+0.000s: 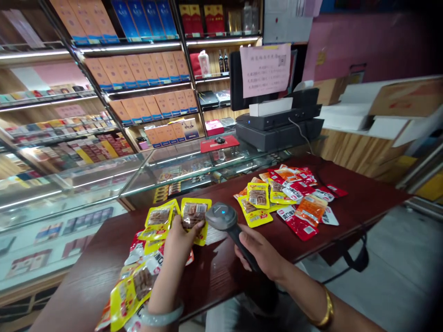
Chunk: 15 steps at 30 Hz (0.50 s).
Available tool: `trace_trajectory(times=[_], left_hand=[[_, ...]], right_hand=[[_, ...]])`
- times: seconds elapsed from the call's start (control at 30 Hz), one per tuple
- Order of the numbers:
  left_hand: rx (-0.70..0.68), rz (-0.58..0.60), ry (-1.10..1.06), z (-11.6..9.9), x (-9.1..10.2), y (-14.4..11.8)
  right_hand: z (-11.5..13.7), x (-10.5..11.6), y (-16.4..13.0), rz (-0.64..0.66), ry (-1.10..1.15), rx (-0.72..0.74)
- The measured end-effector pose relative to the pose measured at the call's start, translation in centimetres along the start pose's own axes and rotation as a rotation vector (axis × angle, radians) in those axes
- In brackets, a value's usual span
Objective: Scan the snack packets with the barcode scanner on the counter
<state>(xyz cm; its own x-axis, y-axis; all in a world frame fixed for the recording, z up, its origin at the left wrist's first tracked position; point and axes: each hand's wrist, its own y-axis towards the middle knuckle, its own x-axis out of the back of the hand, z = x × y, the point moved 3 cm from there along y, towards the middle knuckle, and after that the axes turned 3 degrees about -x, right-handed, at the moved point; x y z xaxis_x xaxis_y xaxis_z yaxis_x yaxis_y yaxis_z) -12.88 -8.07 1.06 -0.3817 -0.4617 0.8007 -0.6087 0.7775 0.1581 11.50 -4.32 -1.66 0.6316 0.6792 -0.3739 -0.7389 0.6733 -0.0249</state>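
Observation:
My right hand (258, 251) is wrapped round the handle of a dark barcode scanner (223, 216), with a small blue light lit on its head. In my left hand (183, 235) is a yellow snack packet (196, 213) with a clear window, its barcode label turned up beside the scanner's head. Under and beside my left forearm lies a loose heap of packets, with a yellow packet (128, 295) nearest me. On the right stands another pile, with a yellow packet (258, 195), a red packet (301, 226) and an orange packet (311, 210).
The dark red wooden table (214, 272) carries both piles. Behind it runs a glass display counter (180, 161), with a mouse (219, 139) on a red mat and a monitor (237, 83) above a cash drawer (277, 133). Boxes fill the shelves; a cable hangs at the right.

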Motion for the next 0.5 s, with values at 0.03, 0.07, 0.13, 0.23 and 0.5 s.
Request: trace_trajectory(times=[0.03, 0.07, 0.13, 0.23, 0.5], left_hand=[[-0.014, 0.007, -0.047, -0.2, -0.7, 0.0], [-0.03, 0.011, -0.074, -0.4, -1.4, 0.0], [-0.065, 0.005, -0.088, -0.6, -2.4, 0.0], [-0.074, 0.017, -0.125, -0.6, -3.5, 0.3], [0.109, 0.39, -0.84, -5.7, -10.7, 1.0]], right_hand=[[0.1, 0.2, -0.2, -0.008, -0.002, 0.0], [0.2, 0.5, -0.3, -0.015, -0.006, -0.005], [0.2, 1.0, -0.6, -0.021, -0.009, -0.019], [-0.2, 2.0, -1.0, -0.038, 0.01, -0.026], [-0.6, 5.1, -1.9, -0.17, 0.125, 0.007]])
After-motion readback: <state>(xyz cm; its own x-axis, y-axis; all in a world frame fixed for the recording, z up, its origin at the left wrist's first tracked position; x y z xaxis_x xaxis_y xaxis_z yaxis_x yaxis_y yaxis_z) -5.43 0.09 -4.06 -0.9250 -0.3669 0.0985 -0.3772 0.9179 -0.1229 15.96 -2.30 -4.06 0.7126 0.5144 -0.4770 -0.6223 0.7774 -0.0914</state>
